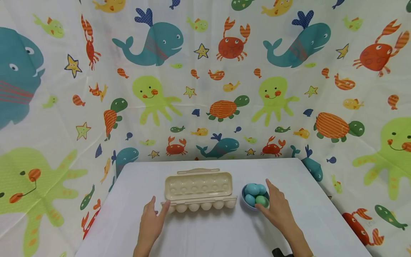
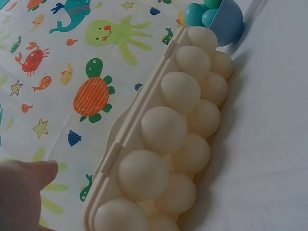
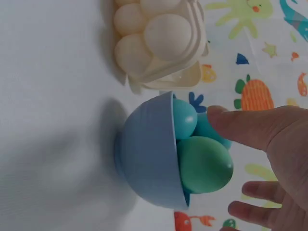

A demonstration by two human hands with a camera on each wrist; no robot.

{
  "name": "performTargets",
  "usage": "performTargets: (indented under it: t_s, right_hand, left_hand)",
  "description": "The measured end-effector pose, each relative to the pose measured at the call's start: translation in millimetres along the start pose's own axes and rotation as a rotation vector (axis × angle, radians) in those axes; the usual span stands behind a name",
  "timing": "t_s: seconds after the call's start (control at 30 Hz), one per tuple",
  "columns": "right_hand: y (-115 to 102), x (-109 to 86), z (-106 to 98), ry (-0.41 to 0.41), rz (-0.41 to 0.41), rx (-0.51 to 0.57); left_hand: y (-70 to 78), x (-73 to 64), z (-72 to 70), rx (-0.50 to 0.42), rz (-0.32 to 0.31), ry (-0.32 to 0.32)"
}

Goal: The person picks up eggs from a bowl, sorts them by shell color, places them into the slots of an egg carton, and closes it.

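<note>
A cream egg carton (image 1: 198,184) lies with its lid raised toward the back, pale round egg-shaped bulges (image 2: 163,130) lining its front below the rim. My left hand (image 1: 150,222) is at the carton's left end, fingers spread and thumb tip beside the front corner; it holds nothing. To the carton's right is a small blue bowl (image 3: 151,149) heaped with several toy eggs, blue ones (image 1: 252,189) and a green one (image 3: 206,164). My right hand (image 1: 280,208) reaches around the bowl's right side, thumb at the eggs and fingers extended behind, without gripping any.
A white cloth (image 1: 205,235) covers the table. Around the back and sides hangs a curtain (image 1: 205,71) printed with sea animals. A dark object (image 1: 280,252) shows beside the right forearm at the bottom edge of the head view.
</note>
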State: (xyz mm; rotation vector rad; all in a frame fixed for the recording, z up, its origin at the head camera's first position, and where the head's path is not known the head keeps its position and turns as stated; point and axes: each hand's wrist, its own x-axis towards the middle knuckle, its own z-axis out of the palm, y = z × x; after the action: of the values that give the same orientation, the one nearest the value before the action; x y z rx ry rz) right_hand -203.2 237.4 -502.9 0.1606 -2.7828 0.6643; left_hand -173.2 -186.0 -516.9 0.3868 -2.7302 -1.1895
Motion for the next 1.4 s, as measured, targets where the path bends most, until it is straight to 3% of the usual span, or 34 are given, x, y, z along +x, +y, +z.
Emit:
performTargets:
  t_s: [0.27,0.73,1.0,1.17,1.4]
  right_hand:
    - [7.5,-1.6,8.6,-0.021,-0.037,-0.014]
    - [12.3,-4.4,16.4,-0.035,-0.056,-0.023]
    - [12.0,-3.7,20.9,-0.008,-0.081,-0.015]
    - [11.0,-1.9,21.9,-0.003,-0.081,-0.008]
    - [10.5,-3.6,19.9,-0.04,-0.043,0.011]
  left_hand:
    - [-2.9,8.8,16.8,-0.081,-0.008,0.051]
    - [-8.2,13.8,31.3,-0.261,-0.042,0.181]
    - [-13.3,12.2,25.7,-0.318,-0.095,0.163]
    - [-20.9,6.9,21.5,-0.341,-0.138,0.099]
    - [-38.4,-5.2,25.7,-0.419,-0.105,0.027]
